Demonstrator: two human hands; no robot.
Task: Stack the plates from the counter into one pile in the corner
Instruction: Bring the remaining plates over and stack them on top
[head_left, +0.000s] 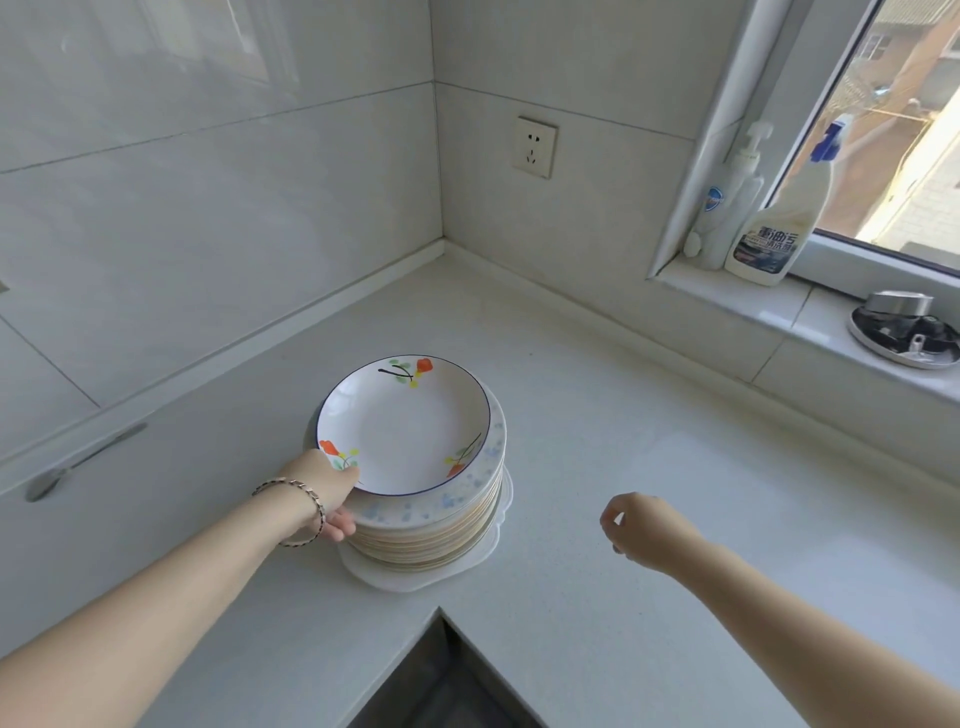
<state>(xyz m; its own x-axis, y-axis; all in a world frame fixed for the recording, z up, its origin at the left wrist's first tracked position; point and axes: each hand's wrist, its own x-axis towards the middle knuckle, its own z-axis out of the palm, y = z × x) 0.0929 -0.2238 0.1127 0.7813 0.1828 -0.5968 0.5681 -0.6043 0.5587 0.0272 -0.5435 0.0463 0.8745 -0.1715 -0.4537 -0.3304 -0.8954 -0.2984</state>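
We're pinching the floral plate (402, 423) rim with our left hand (326, 488): thumb on top, fingers (340, 525) curled against the side of the pile (431, 530) just below. Our right hand (641, 527) is hanging loosely curled and empty, well apart to the right of the pile. Glazed ceramic, so likely slippery, brittle, heavy as a stack; we're judging opposite rims as best holds. Pile is sitting on the counter (597, 415), short of the corner.

Single head-worn wide-angle view, looking forward and down over an L-shaped counter (597, 467) toward the tiled wall corner (439, 171). Both forearms enter from the bottom edge, close to the lens. Window sill (753, 306) at right; edges bow from lens distortion.
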